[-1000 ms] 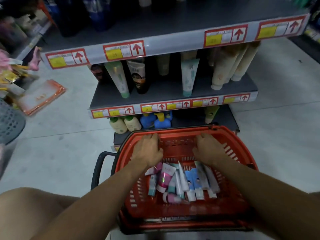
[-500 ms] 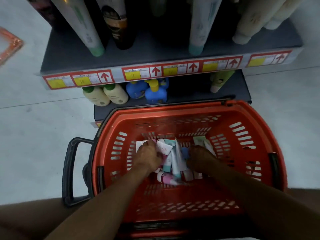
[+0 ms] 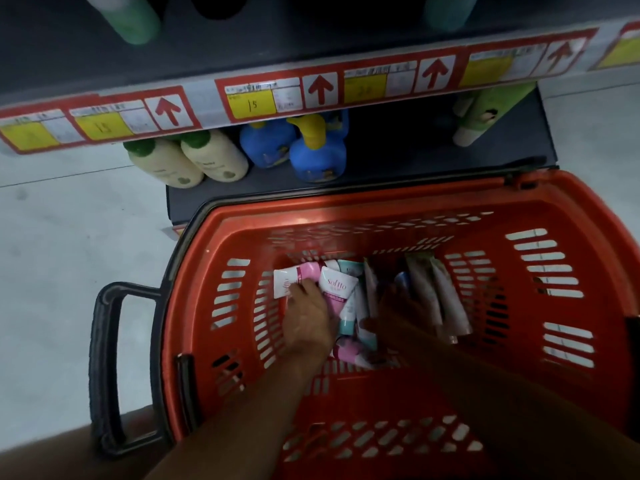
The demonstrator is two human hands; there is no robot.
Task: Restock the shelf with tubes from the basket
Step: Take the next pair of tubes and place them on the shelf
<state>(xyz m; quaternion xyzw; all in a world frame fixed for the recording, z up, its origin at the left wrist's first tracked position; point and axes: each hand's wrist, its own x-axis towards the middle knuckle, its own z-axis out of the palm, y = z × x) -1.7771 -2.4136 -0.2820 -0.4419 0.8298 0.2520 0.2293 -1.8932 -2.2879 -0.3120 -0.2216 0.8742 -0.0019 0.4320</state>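
Both hands reach into the red slotted plastic basket. The left hand rests on a pink-and-white squeeze tube. The right hand, in shadow, lies among the grey-white tubes; its grip cannot be determined. The dark shelf behind the basket carries cream bottles and blue bottles.

Shelf lip close over basket rim

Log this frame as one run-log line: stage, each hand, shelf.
stage: picking in basket | left hand: on pink tubes, grip unclear | right hand: among white tubes, grip unclear | shelf: no tube placed
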